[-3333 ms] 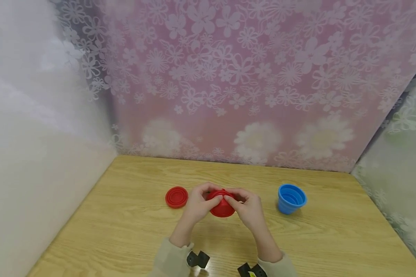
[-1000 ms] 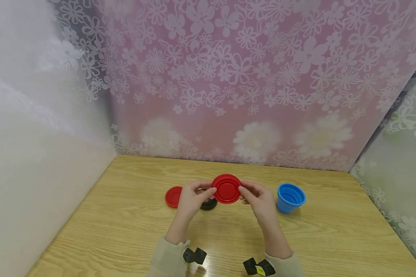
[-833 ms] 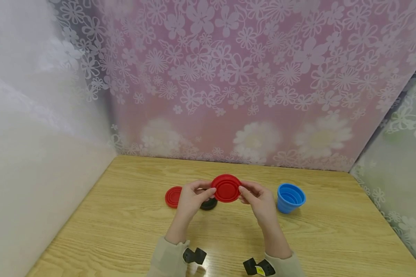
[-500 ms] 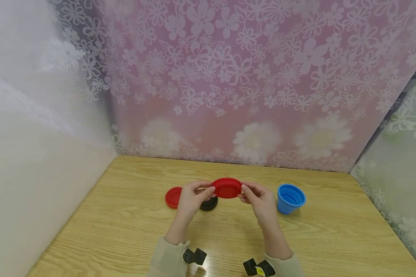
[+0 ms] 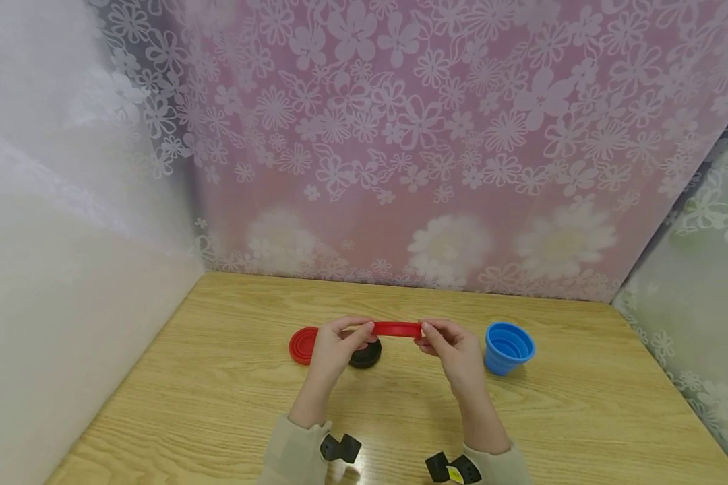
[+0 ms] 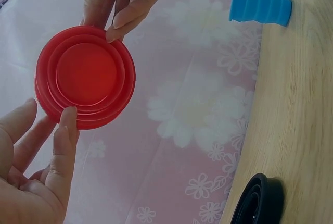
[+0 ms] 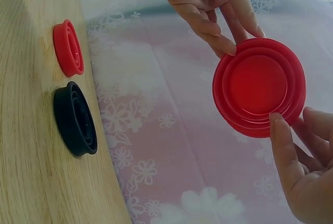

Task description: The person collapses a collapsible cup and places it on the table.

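A red collapsible cup (image 5: 397, 329), folded flat, is held above the table between both hands and seen edge-on from the head. Its ringed round face shows fully in the left wrist view (image 6: 87, 75). On one side of its rim my left hand (image 5: 334, 351) pinches it between thumb and fingers. My right hand (image 5: 459, 351) pinches the opposite side. Just behind the left hand lies a black folded cup (image 5: 367, 354), partly covered by the fingers. Farther left, another red folded cup (image 5: 302, 345) lies flat, its right part hidden by the left hand.
A blue collapsible cup (image 5: 507, 347) stands upright and expanded on the wooden table (image 5: 582, 404), right of the right hand. A pink floral curtain (image 5: 388, 168) hangs along the table's back edge. Pale walls (image 5: 85, 269) flank both sides.
Earlier the red cup was domed under both thumbs; it then became flat with its face toward the head. Since then it has tilted to edge-on, while the hands stay nearly in place.
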A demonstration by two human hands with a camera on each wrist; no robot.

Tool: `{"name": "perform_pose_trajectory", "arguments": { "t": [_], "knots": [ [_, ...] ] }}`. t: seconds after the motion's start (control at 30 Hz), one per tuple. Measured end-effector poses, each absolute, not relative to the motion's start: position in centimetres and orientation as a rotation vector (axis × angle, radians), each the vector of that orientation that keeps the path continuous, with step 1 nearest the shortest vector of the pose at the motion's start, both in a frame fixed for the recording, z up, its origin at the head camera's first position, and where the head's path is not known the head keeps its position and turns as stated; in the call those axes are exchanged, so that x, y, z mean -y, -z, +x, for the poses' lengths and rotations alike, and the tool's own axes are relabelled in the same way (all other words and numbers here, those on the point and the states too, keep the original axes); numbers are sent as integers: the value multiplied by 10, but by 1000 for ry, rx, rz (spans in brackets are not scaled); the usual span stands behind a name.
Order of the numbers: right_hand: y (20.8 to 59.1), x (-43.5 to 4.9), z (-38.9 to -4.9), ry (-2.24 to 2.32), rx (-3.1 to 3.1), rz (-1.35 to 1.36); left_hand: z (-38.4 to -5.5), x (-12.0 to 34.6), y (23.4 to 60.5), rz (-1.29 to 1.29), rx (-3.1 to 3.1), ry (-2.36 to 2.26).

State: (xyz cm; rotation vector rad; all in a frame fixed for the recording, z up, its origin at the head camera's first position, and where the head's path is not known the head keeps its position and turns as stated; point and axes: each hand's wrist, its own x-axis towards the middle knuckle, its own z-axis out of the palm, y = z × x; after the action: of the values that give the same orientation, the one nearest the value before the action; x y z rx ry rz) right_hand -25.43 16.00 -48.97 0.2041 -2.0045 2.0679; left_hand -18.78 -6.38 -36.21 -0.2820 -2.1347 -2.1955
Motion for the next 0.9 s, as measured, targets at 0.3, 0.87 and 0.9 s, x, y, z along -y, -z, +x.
{"name": "perform_pose_trajectory", "arguments": {
  "t": [0.3,0.87,0.9],
  "knots": [
    [514,-163,-269,-2016,2017,164,-187,64,362,-284,2132,2177],
    [512,-163,-269,-2035,2010,184,-187,63,362,-294,2140,2154],
    [512,-163,-269,-2040,2008,181,-187,63,362,-297,2143,2154]
  ]
}}
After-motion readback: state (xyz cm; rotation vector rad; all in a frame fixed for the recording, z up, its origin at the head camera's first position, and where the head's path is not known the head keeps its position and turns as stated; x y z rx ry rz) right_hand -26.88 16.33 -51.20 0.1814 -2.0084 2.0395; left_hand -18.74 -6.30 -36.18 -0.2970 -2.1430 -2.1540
